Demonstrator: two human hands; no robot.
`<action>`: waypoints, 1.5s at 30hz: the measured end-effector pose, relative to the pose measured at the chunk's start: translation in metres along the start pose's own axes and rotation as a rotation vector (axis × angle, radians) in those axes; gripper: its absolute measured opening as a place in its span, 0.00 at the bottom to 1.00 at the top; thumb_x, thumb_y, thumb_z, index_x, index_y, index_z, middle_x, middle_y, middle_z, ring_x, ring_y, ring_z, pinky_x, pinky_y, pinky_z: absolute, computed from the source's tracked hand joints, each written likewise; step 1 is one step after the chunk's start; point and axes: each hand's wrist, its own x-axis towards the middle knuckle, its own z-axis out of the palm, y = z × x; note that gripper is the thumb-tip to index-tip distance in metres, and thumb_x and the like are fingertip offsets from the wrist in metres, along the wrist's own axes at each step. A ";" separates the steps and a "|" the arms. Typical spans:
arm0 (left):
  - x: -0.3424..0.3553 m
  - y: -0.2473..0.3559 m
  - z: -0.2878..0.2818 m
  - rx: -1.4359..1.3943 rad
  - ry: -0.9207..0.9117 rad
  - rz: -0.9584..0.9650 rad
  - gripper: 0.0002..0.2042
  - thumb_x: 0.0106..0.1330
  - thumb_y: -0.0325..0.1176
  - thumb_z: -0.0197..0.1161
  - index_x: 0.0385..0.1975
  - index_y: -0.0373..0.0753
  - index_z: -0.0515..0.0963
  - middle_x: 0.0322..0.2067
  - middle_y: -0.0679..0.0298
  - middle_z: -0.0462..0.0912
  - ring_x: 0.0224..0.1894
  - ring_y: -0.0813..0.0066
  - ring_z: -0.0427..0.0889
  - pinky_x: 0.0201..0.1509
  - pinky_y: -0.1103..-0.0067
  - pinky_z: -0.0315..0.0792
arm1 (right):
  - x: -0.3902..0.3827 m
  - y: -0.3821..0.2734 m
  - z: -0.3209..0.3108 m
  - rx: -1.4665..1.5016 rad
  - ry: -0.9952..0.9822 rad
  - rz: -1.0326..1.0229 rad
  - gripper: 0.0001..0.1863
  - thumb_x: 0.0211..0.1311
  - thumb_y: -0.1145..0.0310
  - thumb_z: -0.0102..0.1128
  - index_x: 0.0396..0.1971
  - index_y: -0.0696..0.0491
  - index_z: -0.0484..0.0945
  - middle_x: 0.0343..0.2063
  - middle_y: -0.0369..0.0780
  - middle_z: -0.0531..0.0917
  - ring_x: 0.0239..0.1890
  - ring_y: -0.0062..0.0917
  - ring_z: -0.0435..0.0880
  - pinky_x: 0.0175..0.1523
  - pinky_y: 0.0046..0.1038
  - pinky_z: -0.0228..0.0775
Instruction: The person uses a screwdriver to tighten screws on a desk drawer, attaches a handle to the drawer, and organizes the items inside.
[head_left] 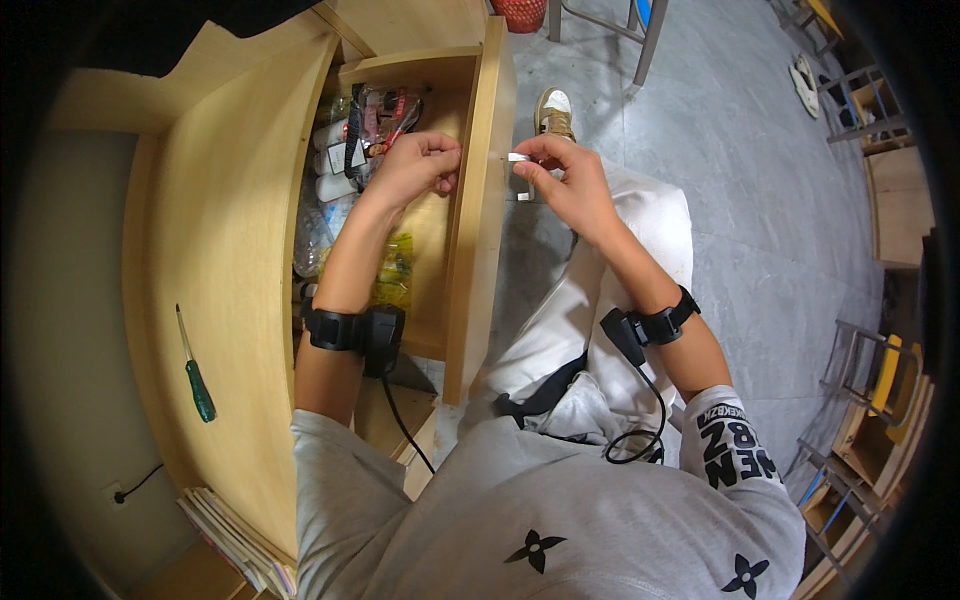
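Note:
My left hand (pixel 418 170) reaches into the open wooden drawer (pixel 478 230), its fingers curled close to the inner side of the drawer front. Whatever the fingertips hold, if anything, is hidden. On the outer side of that front, my right hand (pixel 567 178) has thumb and forefinger closed around a small white piece (pixel 518 157). Just below the thumb shows a second white bit (pixel 523 197); whether both belong to one drawer handle I cannot tell. Inside the drawer, beside my left hand, lie clear plastic packages (pixel 385 115), white rolled items (pixel 333 160) and a yellow wrapper (pixel 395 270).
A green-handled screwdriver (pixel 197 385) rests on the wooden desktop (pixel 240 250) at left. Several books or papers (pixel 235 540) are stacked at the lower left. My white-trousered leg (pixel 640 220) is right of the drawer. Chairs (pixel 885 380) and a red basket (pixel 520 12) stand farther off.

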 end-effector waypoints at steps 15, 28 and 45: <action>0.002 0.002 0.009 -0.268 -0.023 -0.079 0.05 0.61 0.29 0.57 0.27 0.35 0.75 0.22 0.67 0.76 0.23 0.82 0.74 0.29 0.86 0.69 | 0.004 -0.001 0.000 -0.238 0.090 -0.414 0.10 0.42 0.82 0.62 0.28 0.57 0.75 0.29 0.41 0.77 0.36 0.37 0.74 0.40 0.32 0.66; 0.005 -0.005 0.006 -0.275 0.041 -0.056 0.04 0.60 0.25 0.60 0.31 0.31 0.75 0.26 0.63 0.78 0.26 0.78 0.77 0.32 0.84 0.73 | 0.006 0.002 -0.001 -0.203 0.092 -0.378 0.10 0.41 0.82 0.63 0.28 0.57 0.78 0.30 0.41 0.79 0.36 0.36 0.76 0.40 0.31 0.68; 0.000 0.002 0.015 -0.314 0.067 -0.029 0.06 0.60 0.25 0.58 0.32 0.28 0.74 0.26 0.61 0.78 0.24 0.77 0.77 0.29 0.82 0.74 | 0.009 -0.006 -0.003 0.643 -0.135 0.574 0.05 0.56 0.72 0.61 0.27 0.58 0.77 0.20 0.35 0.80 0.17 0.12 0.73 0.21 0.13 0.61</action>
